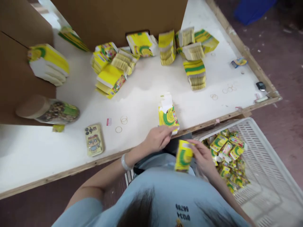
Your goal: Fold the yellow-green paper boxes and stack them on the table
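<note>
My left hand [158,138] rests at the near edge of the white table [146,91], its fingers closed on the bottom of a small stack of yellow-green cartons [168,116] with white flaps sticking up. Just off the table edge, my right hand [201,154] grips a folded yellow-green carton [184,155] held upright above my lap. A white bracelet sits on my left wrist.
Several stacks of flat yellow cartons [195,74] lie across the far table in front of brown cardboard [118,19]. A phone [94,139], a tape roll [48,110] and rubber bands [123,119] lie at the left. A white slotted crate [265,151] with finished cartons stands at the right.
</note>
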The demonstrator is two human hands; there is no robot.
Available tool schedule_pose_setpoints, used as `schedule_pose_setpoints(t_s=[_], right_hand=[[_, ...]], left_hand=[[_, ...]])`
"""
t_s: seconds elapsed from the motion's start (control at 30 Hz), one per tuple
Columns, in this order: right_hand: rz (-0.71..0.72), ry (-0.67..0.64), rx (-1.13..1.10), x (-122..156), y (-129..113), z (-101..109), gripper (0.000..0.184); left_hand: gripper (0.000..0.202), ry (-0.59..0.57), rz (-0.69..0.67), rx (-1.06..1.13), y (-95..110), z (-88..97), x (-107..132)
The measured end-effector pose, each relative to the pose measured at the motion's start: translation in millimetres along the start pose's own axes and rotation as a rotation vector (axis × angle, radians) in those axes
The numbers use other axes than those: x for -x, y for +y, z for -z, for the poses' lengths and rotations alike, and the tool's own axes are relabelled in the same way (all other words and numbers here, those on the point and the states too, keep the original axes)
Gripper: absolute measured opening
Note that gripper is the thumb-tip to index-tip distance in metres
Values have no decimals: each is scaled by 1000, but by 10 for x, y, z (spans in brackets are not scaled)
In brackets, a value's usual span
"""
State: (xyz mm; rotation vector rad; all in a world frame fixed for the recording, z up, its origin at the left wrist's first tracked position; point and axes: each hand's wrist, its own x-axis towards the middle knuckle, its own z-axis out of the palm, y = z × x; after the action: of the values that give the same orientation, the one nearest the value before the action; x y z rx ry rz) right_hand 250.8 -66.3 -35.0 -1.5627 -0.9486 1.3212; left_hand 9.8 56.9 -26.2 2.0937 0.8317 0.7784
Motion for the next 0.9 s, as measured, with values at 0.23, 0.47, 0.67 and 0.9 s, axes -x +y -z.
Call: schedule_pose_setpoints(t_s=[0.23, 0.47, 0.67, 0.9], right_hand=[[192, 564, 1117, -52, -41, 1324, 84], [534, 438, 822, -590, -250, 509, 63], [812, 376, 522, -1295, -624, -531, 54], [835, 300, 462, -1371, -779, -976, 46]], left_hand=[[48, 150, 226, -184, -795, 494, -1350], [23, -7, 98, -159, -1030, 637, -1489], [43, 184, -66, -142, -548, 786, -1264], [55, 380, 45, 63, 126, 687, -980]])
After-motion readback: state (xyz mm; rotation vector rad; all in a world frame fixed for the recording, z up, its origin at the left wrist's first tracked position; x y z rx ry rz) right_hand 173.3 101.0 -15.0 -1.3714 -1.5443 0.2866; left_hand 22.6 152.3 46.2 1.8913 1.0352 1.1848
